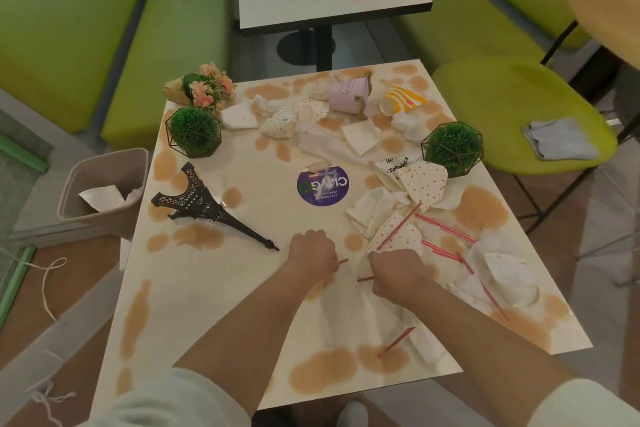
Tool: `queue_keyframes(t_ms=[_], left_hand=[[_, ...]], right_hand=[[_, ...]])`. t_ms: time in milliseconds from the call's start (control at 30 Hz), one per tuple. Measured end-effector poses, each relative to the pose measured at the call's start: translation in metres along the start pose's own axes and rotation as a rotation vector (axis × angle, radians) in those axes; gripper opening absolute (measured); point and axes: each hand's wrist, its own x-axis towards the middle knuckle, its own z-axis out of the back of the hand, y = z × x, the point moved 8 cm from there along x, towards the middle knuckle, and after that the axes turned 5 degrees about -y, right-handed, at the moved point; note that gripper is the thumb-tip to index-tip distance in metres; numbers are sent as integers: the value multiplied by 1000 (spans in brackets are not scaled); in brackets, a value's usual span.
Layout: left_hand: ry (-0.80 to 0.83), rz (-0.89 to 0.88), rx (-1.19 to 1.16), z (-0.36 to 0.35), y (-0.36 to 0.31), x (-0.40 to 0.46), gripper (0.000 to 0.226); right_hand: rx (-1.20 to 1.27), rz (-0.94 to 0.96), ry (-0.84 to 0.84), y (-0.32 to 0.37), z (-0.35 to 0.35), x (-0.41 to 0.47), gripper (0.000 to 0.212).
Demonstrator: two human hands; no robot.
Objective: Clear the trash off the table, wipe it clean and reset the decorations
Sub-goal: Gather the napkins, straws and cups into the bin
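On the stained white table (214, 315), my left hand (311, 251) is curled round a red striped straw whose tip (343, 261) pokes out to its right. My right hand (394, 276) grips another red straw (365, 278) and touches a crumpled white napkin beneath it. More straws (446, 228), dotted paper wrappers (424, 184) and napkins (370, 210) litter the right side. A black Eiffel tower model (204, 204) lies on its side at the left. Two green plant balls (194, 130) (452, 146), a flower bouquet (207, 85) and a tipped pink bucket (348, 94) sit further back.
A beige trash bin (104, 184) holding paper stands at the table's left edge. A grey cloth (559, 139) lies on the green chair to the right. A yellow striped cup (401, 101) lies tipped at the back. Green benches and another table are behind.
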Motion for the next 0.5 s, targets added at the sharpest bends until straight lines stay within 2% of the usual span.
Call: queue_keyframes(t_ms=[100, 200, 267, 333, 400, 500], left_hand=[[-14, -12, -62, 5, 0, 0, 26], [-69, 72, -303, 14, 14, 0, 22], [-80, 208, -628, 16, 33, 0, 13], [-134, 329, -941, 19, 54, -4, 8], [-211, 393, -1093, 27, 74, -12, 10], [-309, 448, -1207, 34, 103, -26, 10]], right_hand=[[39, -9, -22, 2, 4, -1, 8], [177, -41, -189, 3, 20, -4, 6], [399, -138, -297, 0, 33, -6, 9], [773, -283, -371, -5, 44, -6, 10], [1098, -392, -418, -2, 52, -1, 8], [1314, -458, -428, 12, 61, 13, 16]])
